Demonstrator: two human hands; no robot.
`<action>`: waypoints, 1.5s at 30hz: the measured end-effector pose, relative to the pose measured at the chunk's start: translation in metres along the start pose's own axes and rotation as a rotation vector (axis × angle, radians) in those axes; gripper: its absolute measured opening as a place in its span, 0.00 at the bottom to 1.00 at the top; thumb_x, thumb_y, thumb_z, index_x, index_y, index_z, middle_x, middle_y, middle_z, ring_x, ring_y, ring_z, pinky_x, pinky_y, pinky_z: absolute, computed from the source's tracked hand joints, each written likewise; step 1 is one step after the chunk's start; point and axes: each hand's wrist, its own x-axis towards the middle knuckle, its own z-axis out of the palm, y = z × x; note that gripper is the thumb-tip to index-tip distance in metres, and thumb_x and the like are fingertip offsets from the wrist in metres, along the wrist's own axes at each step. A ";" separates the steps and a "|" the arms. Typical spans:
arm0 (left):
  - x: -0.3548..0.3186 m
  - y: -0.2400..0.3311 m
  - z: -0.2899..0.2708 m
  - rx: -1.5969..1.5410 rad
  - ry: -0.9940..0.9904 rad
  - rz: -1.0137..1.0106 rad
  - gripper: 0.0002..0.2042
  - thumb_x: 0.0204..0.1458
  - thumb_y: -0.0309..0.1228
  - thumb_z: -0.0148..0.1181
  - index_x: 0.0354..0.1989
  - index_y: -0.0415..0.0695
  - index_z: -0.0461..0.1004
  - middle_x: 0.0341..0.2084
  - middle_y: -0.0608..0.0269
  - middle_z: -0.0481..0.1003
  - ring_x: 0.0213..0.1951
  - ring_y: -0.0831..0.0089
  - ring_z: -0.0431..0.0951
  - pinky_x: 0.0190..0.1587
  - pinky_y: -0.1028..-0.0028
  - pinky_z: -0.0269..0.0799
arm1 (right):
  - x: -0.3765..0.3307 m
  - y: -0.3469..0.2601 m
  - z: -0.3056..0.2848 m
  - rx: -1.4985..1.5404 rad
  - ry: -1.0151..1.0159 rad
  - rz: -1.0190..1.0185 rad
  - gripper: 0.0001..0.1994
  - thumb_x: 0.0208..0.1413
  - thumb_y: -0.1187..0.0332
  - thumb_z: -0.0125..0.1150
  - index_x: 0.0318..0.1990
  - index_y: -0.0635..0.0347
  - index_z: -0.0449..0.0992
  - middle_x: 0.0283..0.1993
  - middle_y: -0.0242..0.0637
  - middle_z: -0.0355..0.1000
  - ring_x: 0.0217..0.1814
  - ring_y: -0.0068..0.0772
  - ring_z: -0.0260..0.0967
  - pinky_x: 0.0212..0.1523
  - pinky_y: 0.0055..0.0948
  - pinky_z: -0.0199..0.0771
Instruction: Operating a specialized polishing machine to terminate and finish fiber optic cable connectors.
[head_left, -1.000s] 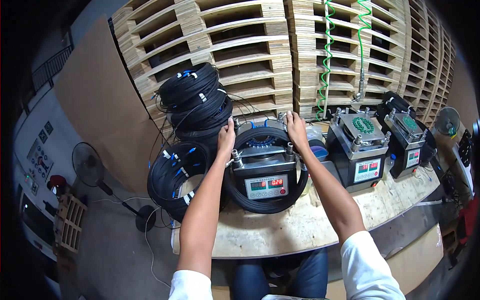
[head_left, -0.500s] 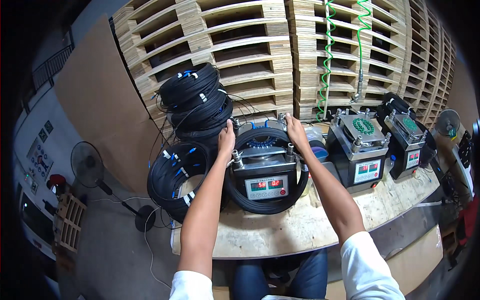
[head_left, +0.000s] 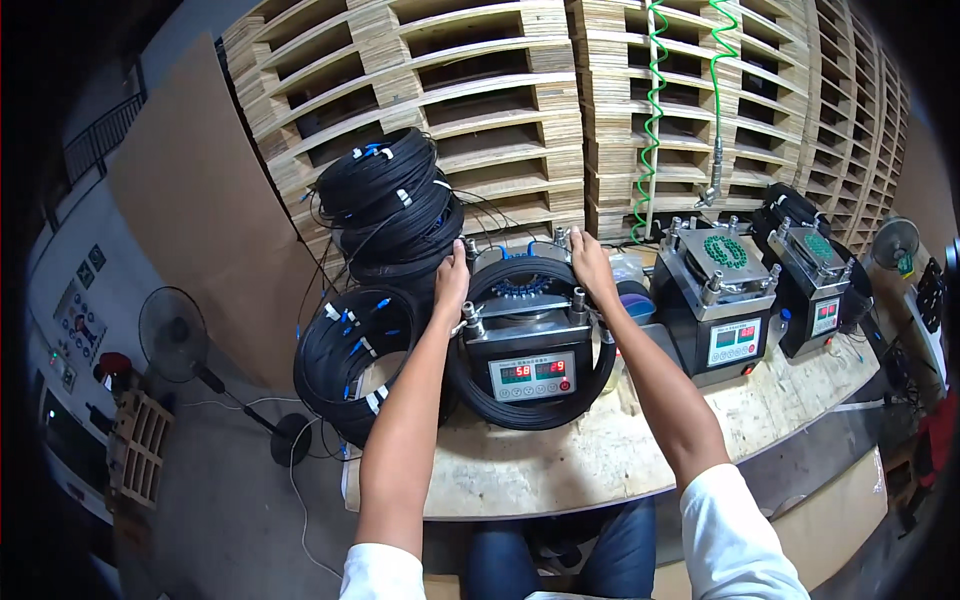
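A coil of black cable (head_left: 527,414) hangs around the front of a black heating machine (head_left: 482,350) with a metal plate top and a lit red-digit display. Blue-tipped connectors (head_left: 518,287) sit in a ring on that plate. My left hand (head_left: 453,283) is at the machine's far left side and my right hand (head_left: 592,266) at its far right, beside the corner posts and the coil's upper edge. Both thumbs point up. The other fingers curl away on the far side, mostly hidden, so what they grip cannot be made out.
Stacked black cable coils (head_left: 385,205) stand left of the machine, with another coil (head_left: 335,350) nearer. Two similar machines with green-ringed plates (head_left: 727,252) stand to the right. Wooden pallets (head_left: 490,110) rise behind the table (head_left: 500,480). Green spiral air hoses (head_left: 722,50) hang above. A floor fan (head_left: 180,330) stands left.
The red digits on the display between my arms have changed, as have those on the machine to its right. Both hands keep their places; the view has shifted very slightly.
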 end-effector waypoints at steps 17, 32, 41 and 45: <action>0.001 0.001 0.003 -0.042 -0.024 -0.005 0.35 0.62 0.61 0.40 0.36 0.34 0.76 0.30 0.52 0.76 0.37 0.59 0.75 0.46 0.64 0.68 | 0.002 0.005 -0.001 0.070 0.052 -0.051 0.27 0.68 0.49 0.42 0.51 0.68 0.73 0.43 0.65 0.73 0.50 0.68 0.69 0.51 0.52 0.68; 0.000 0.004 -0.001 0.036 -0.092 -0.028 0.35 0.62 0.61 0.41 0.46 0.35 0.76 0.41 0.54 0.77 0.42 0.67 0.77 0.50 0.68 0.68 | 0.005 0.012 0.001 0.075 0.037 -0.023 0.28 0.68 0.48 0.41 0.49 0.69 0.73 0.43 0.64 0.73 0.52 0.67 0.68 0.52 0.50 0.67; 0.002 0.001 0.001 0.007 -0.135 0.054 0.34 0.63 0.60 0.41 0.48 0.35 0.75 0.41 0.55 0.76 0.42 0.65 0.76 0.50 0.68 0.68 | 0.003 0.008 -0.003 0.071 0.041 -0.035 0.27 0.69 0.49 0.42 0.44 0.70 0.73 0.41 0.64 0.73 0.49 0.68 0.69 0.49 0.51 0.67; -0.002 0.003 -0.001 0.024 -0.151 0.087 0.35 0.63 0.60 0.42 0.53 0.35 0.74 0.46 0.52 0.77 0.44 0.63 0.77 0.51 0.69 0.68 | 0.003 0.010 0.002 0.042 0.087 -0.049 0.28 0.68 0.48 0.42 0.42 0.70 0.75 0.40 0.65 0.73 0.48 0.71 0.68 0.48 0.54 0.68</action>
